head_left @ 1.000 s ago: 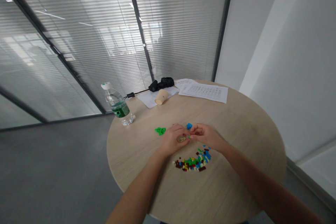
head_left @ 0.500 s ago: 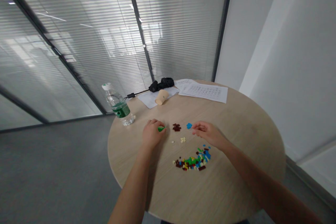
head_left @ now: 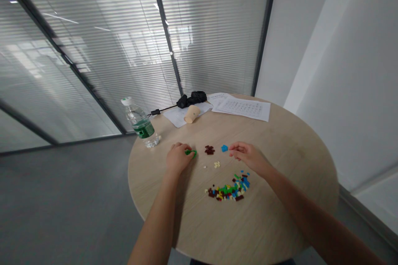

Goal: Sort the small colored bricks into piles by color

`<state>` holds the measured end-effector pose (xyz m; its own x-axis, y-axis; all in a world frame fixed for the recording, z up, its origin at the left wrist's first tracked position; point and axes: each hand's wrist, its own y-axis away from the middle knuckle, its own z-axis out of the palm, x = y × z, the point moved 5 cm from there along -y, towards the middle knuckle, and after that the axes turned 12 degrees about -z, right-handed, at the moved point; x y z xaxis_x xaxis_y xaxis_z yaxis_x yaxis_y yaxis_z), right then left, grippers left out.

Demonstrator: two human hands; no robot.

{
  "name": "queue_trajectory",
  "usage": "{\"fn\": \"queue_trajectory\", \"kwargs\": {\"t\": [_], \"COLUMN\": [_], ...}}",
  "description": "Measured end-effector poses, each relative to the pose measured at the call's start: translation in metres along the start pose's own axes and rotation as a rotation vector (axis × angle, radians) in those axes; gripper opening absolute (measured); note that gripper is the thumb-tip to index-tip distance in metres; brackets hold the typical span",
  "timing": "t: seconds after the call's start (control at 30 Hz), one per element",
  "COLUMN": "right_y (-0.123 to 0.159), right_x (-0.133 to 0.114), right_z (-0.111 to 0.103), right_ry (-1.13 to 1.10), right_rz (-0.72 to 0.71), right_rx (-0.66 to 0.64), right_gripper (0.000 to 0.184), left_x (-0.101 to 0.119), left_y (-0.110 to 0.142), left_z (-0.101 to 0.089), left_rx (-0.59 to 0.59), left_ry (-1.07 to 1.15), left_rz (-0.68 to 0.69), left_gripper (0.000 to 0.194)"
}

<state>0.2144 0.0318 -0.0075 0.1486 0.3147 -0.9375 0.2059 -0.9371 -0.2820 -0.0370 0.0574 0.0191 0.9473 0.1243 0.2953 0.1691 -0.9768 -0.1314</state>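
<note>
On the round wooden table (head_left: 280, 140) lies a mixed pile of small coloured bricks (head_left: 230, 189). Beyond it sit sorted little groups: green bricks (head_left: 192, 152), dark brown bricks (head_left: 209, 150), blue bricks (head_left: 224, 148) and a few cream bricks (head_left: 216, 165). My left hand (head_left: 176, 158) rests curled over the green bricks, fingertips touching them. My right hand (head_left: 247, 156) hovers just right of the blue bricks with fingers pinched together; what it holds, if anything, is too small to see.
A water bottle with a green label (head_left: 139, 124) stands at the table's left edge. At the back lie a tipped paper cup (head_left: 191, 114), a black bundle with a cable (head_left: 191, 99) and printed sheets (head_left: 244, 108). Glass walls with blinds stand behind.
My hands, joined over the middle a second ago, have separated. The left moved left to the green bricks, the right shifted slightly right beside the blue ones. The brown and cream groups now show.
</note>
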Motion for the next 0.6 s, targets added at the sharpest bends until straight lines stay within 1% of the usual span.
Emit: {"fn": "queue_trajectory", "kwargs": {"t": [0.07, 0.13, 0.2, 0.3, 0.37, 0.47, 0.6], "right_y": [-0.001, -0.001, 0.0, 0.004, 0.007, 0.01, 0.012], "right_x": [0.0, -0.002, -0.004, -0.003, 0.0, 0.006, 0.011], "right_z": [-0.002, -0.006, -0.009, -0.012, -0.014, -0.017, -0.018], "right_ry": [0.023, 0.072, 0.161, 0.351, 0.427, 0.431, 0.428], "right_rz": [-0.01, -0.049, -0.104, -0.143, -0.145, -0.121, -0.076], "right_rx": [0.007, -0.006, -0.072, -0.227, -0.32, -0.429, -0.498], "right_gripper": [0.018, 0.017, 0.015, 0.011, 0.009, 0.008, 0.012], "left_x": [0.0, 0.001, 0.005, 0.013, 0.018, 0.021, 0.02], "left_y": [0.0, 0.0, 0.002, 0.006, 0.008, 0.009, 0.008], "left_z": [0.0, 0.001, 0.002, 0.007, 0.01, 0.013, 0.013], "left_rx": [-0.002, 0.0, -0.002, -0.011, -0.019, -0.03, -0.033], "left_ry": [0.02, 0.038, 0.05, 0.049, 0.039, 0.048, 0.088], "left_rz": [-0.02, -0.021, 0.009, 0.092, 0.144, 0.186, 0.192], "left_gripper": [0.023, 0.025, 0.028, 0.033, 0.03, 0.019, 0.013]}}
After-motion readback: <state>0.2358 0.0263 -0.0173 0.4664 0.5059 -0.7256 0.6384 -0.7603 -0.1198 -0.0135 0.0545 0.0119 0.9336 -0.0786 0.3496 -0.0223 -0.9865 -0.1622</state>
